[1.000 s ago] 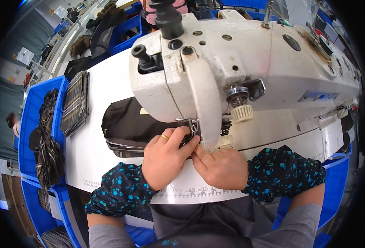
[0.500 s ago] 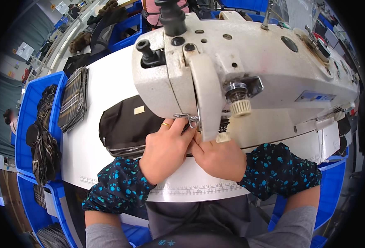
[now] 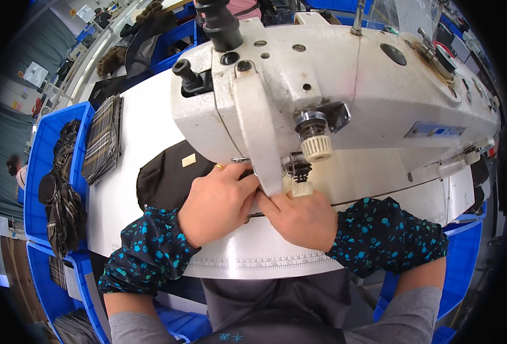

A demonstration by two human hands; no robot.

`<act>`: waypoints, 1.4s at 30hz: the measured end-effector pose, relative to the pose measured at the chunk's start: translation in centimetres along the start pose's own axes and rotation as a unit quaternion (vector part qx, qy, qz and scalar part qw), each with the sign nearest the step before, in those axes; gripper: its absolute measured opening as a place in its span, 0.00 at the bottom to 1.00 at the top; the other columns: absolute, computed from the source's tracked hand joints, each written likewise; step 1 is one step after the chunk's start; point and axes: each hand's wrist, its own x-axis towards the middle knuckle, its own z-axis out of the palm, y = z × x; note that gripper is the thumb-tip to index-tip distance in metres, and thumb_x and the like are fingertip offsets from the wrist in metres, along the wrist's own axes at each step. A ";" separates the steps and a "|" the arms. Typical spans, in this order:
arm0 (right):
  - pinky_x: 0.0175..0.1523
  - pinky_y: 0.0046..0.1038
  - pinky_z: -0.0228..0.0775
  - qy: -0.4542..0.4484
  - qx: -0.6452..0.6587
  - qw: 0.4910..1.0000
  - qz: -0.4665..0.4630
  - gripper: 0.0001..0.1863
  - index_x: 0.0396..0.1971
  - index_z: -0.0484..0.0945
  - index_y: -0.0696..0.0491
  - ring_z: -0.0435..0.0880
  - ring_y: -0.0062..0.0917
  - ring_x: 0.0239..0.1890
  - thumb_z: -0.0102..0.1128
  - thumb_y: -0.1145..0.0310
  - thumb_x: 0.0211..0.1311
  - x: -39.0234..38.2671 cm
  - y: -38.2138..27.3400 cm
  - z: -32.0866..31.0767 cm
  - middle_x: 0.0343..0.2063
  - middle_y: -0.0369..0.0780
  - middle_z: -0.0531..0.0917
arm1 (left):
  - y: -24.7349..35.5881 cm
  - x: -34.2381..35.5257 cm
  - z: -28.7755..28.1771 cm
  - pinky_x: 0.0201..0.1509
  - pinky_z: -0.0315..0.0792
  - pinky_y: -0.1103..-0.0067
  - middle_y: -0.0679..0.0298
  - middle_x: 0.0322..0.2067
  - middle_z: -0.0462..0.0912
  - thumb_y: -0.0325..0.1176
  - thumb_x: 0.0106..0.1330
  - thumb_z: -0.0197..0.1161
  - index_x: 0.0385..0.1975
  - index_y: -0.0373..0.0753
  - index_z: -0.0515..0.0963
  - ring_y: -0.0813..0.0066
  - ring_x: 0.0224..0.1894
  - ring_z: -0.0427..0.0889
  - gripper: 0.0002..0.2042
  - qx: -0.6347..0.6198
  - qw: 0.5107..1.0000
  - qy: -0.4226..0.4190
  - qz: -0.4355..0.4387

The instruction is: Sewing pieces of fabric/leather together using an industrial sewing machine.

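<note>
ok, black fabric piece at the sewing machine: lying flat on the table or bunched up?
Mostly flat. The black fabric piece lies spread on the white table left of the left hand; its end under the machine head is hidden.

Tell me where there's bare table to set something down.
Bare white table shows between the plaid stack and the sewing machine, above the black fabric piece. It is crowded under the machine head, where the left hand and right hand meet.

Both hands press black fabric under sewing machine.
</note>
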 end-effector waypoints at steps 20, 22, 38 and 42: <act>0.20 0.29 0.68 0.006 0.009 1.000 0.021 0.11 0.36 0.78 0.51 0.79 0.22 0.15 0.62 0.66 0.53 0.2 0.7 0.0 0.13 0.31 0.74 | 1.1 0.3 0.2 0.41 0.79 0.62 0.51 0.40 0.81 0.29 0.59 0.64 0.41 0.35 0.80 0.49 0.40 0.83 0.11 -0.063 0.997 -0.007 -0.039; 0.19 0.29 0.67 0.002 0.006 1.000 0.021 0.12 0.37 0.79 0.51 0.79 0.23 0.15 0.62 0.66 0.53 0.1 0.7 0.0 0.12 0.30 0.74 | 0.9 0.3 0.1 0.40 0.79 0.62 0.52 0.40 0.81 0.29 0.60 0.64 0.42 0.35 0.80 0.49 0.39 0.83 0.11 -0.066 0.997 0.009 -0.031; 0.21 0.28 0.72 0.006 0.061 0.998 0.018 0.14 0.44 0.78 0.57 0.80 0.25 0.16 0.58 0.69 0.60 0.4 0.1 -0.1 0.30 0.37 0.85 | -0.1 0.7 -1.5 0.34 0.79 0.62 0.53 0.30 0.83 0.28 0.60 0.62 0.44 0.38 0.80 0.50 0.30 0.84 0.12 -0.045 0.995 -0.083 -0.040; 0.22 0.29 0.73 -0.036 0.120 0.992 0.011 0.12 0.43 0.77 0.57 0.82 0.26 0.20 0.57 0.70 0.60 0.4 0.2 -0.6 0.28 0.36 0.83 | 0.1 0.9 -1.2 0.33 0.80 0.64 0.55 0.31 0.83 0.29 0.58 0.63 0.48 0.38 0.80 0.53 0.31 0.85 0.17 -0.044 0.994 -0.095 -0.026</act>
